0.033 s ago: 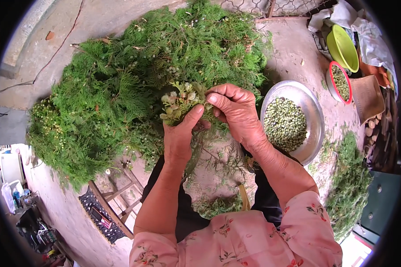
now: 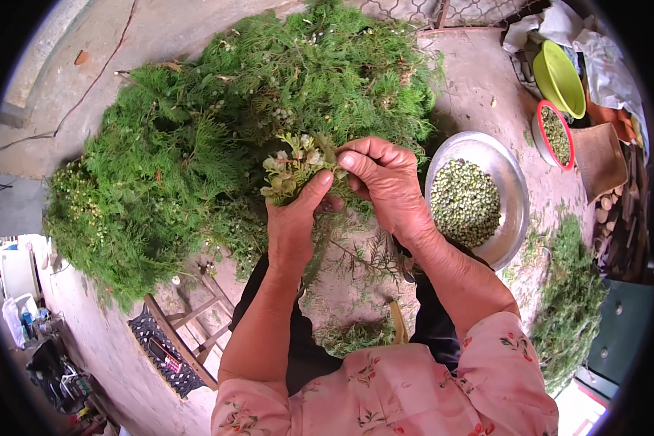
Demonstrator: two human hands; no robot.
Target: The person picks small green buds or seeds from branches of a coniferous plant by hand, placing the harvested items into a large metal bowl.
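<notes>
My left hand is closed around a sprig of conifer foliage with pale green cones, thumb on top. Beside it, my right hand pinches at the sprig's right edge with thumb and forefinger; whatever lies between those fingertips is hidden. Just beyond both hands spreads a big heap of green conifer branches, some bearing small cones. To the right of my right hand stands a wide metal basin, partly filled with small round green cones.
A red-rimmed bowl of small green pieces and a yellow-green basin stand at the far right. Loose greenery lies along the right side. Left of my legs is a wooden stool with a phone on its woven seat.
</notes>
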